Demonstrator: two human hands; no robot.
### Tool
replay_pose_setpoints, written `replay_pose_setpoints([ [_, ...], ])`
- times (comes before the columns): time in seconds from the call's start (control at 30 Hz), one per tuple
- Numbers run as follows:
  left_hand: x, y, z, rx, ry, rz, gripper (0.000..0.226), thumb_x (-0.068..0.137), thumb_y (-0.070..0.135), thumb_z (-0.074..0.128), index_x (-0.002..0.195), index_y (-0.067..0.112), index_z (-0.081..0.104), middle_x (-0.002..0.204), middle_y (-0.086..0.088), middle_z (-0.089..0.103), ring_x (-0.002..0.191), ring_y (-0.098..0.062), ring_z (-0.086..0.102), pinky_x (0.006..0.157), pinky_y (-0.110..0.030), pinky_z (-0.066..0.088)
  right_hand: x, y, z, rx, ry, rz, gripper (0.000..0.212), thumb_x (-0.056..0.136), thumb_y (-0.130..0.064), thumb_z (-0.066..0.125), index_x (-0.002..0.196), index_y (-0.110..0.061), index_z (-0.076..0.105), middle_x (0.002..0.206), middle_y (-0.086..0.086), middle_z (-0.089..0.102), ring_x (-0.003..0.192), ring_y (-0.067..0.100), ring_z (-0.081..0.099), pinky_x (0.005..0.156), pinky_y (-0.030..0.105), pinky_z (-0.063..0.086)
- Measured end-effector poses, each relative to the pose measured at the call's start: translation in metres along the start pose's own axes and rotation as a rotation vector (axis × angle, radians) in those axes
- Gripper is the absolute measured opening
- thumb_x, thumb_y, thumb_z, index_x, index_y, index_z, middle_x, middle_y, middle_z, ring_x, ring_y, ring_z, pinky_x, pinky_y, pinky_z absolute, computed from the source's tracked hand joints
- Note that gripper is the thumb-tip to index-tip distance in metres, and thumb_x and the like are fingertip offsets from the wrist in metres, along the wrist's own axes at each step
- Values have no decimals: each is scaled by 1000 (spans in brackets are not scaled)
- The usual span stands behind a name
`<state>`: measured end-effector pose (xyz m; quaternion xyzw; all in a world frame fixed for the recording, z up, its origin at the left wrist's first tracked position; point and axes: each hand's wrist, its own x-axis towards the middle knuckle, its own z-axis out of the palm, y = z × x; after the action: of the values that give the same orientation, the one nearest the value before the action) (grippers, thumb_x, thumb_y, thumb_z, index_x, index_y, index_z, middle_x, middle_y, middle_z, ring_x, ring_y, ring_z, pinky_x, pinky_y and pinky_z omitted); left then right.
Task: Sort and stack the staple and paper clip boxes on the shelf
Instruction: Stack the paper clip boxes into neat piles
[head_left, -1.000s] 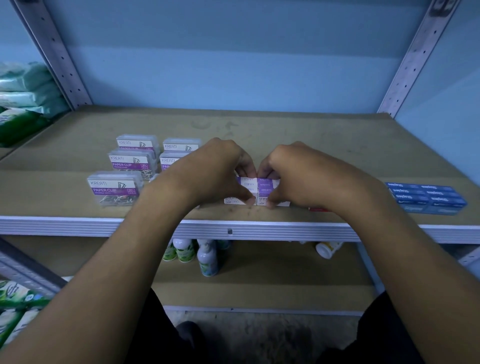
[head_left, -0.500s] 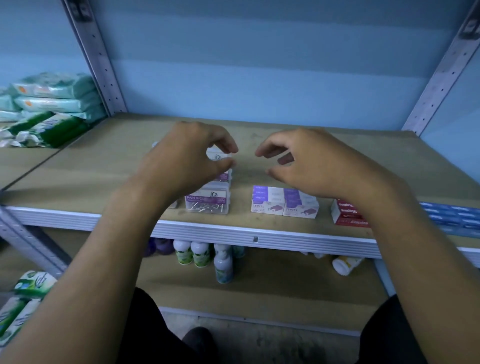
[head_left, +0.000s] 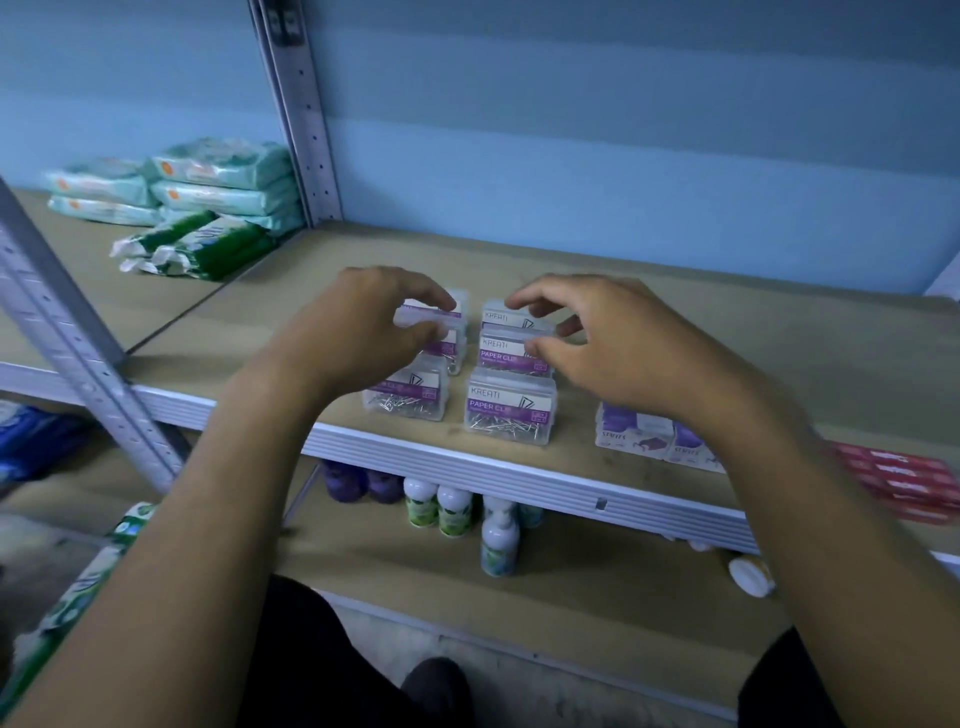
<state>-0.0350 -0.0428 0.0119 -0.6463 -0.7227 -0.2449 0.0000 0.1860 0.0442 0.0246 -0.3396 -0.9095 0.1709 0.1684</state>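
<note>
Several clear paper clip boxes with purple labels stand in two columns on the wooden shelf (head_left: 519, 467); the front-right box (head_left: 511, 410) and front-left box (head_left: 408, 397) are in full view. My left hand (head_left: 363, 327) curls over the back-left box (head_left: 428, 313), fingers on top and thumb at its front. Over the right column hovers my right hand (head_left: 608, 338), its fingers spread around the middle box (head_left: 509, 354). Two purple-and-white staple boxes (head_left: 639, 434) sit under my right wrist. Red staple boxes (head_left: 904, 483) lie at the far right.
Packs of wipes (head_left: 208, 182) and green packs (head_left: 197, 244) lie on the neighbouring shelf to the left. A metal upright (head_left: 301, 104) stands at the back, another (head_left: 78, 338) slants at front left. Small bottles (head_left: 441, 509) stand on the lower shelf, beside a fallen white one (head_left: 750, 574).
Both hands let go of the purple staple boxes and moved left to the paper clip boxes. The view has swung left, and the blue staple boxes are out of sight.
</note>
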Motion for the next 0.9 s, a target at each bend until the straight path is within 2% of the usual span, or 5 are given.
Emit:
replay_pose_setpoints([
  [0.23,9,-13,4,-79,-55,-19,25,87,27,71,110,36,72,106,14,63,98,-9,54,82,-22,36,13,7,10,-45,-37,9,34,93,-29,71,126,-37,67,118,-10,68,84,-2,55,71,17,41],
  [0.43,15,-19,3,-127,-90,19,26,86,20,73,107,36,74,111,10,67,97,-14,60,88,-31,49,13,9,14,-19,-2,18,35,92,-24,72,125,-37,70,121,-10,70,87,4,57,85,25,48],
  [0.6,14,-18,1,-162,-49,39,25,86,19,73,108,30,75,108,9,69,91,-17,64,70,-14,43,9,6,13,19,15,21,34,92,-23,73,122,-38,72,116,-11,71,88,5,58,86,25,47],
  [0.77,6,-16,-9,-206,-45,79,23,86,22,73,107,30,75,105,11,72,87,-17,68,82,-35,54,2,-1,5,44,5,15,33,92,-25,73,120,-42,72,114,-11,71,87,-1,61,84,24,50],
  [0.9,-2,-15,-10,-167,-81,103,23,87,23,71,107,35,74,108,11,71,91,-16,65,79,-29,51,-5,-5,1,63,-14,19,32,92,-27,73,119,-43,71,110,-14,68,85,-5,59,76,18,45],
])
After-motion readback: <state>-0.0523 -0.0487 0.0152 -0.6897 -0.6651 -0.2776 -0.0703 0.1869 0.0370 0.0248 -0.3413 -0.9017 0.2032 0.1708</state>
